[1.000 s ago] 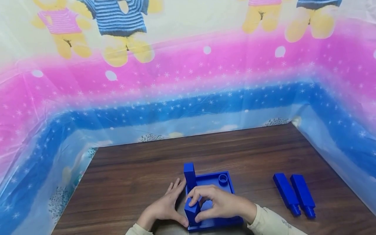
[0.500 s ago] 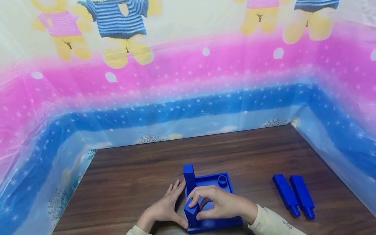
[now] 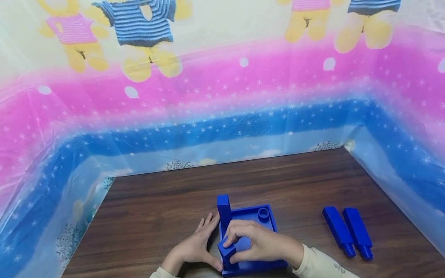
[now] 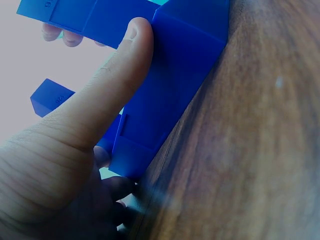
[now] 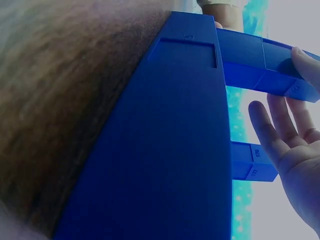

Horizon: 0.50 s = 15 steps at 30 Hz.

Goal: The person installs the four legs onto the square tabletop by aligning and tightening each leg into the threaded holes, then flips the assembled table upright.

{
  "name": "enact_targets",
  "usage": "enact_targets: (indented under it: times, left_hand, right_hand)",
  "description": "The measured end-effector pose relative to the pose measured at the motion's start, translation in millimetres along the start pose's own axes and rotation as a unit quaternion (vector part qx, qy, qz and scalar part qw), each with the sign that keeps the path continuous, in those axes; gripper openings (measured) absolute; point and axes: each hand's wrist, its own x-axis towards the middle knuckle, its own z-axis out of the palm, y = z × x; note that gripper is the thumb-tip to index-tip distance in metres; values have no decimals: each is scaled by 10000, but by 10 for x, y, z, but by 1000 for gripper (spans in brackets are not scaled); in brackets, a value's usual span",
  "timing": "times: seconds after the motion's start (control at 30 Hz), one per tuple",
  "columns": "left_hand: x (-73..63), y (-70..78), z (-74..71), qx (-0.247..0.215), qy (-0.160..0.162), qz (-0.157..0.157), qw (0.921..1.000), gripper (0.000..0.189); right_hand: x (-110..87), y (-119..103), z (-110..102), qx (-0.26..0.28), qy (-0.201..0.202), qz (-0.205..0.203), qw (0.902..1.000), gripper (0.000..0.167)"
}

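A blue square tabletop (image 3: pixel 259 265) lies upside down near the table's front, rimmed like a tray. One blue table leg (image 3: pixel 224 206) stands upright at its far left corner. At the near left corner, my right hand (image 3: pixel 255 241) pinches another upright table leg (image 3: pixel 226 246) between thumb and fingers; its lower end is hidden. My left hand (image 3: pixel 196 245) is spread along the tabletop's left edge, and its straight thumb (image 4: pixel 115 85) presses the outer side in the left wrist view. A round socket (image 3: pixel 263 214) shows in the far right corner.
Two more blue legs, a left one (image 3: pixel 337 227) and a right one (image 3: pixel 358 227), lie side by side on the right, threaded ends toward me. A printed cloth (image 3: pixel 222 112) surrounds the brown wooden table (image 3: pixel 167 197) at the back and sides.
My right thumb and fingers have shifted very slightly with the leg they pinch. My left hand and the tabletop have stayed in place.
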Motion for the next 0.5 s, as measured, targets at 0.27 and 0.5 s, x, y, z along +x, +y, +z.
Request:
enact_targets:
  times: [0.27,0.5]
  left_hand:
    - [4,4,1,-60,-27,-86,9999,137]
    - [4,10,8,-42,15,-125,9999,137]
  right_hand:
    - [1,-14,25,-130,140,-50,9998,29]
    - [6,-3,45,-408,242,-111,9988,30]
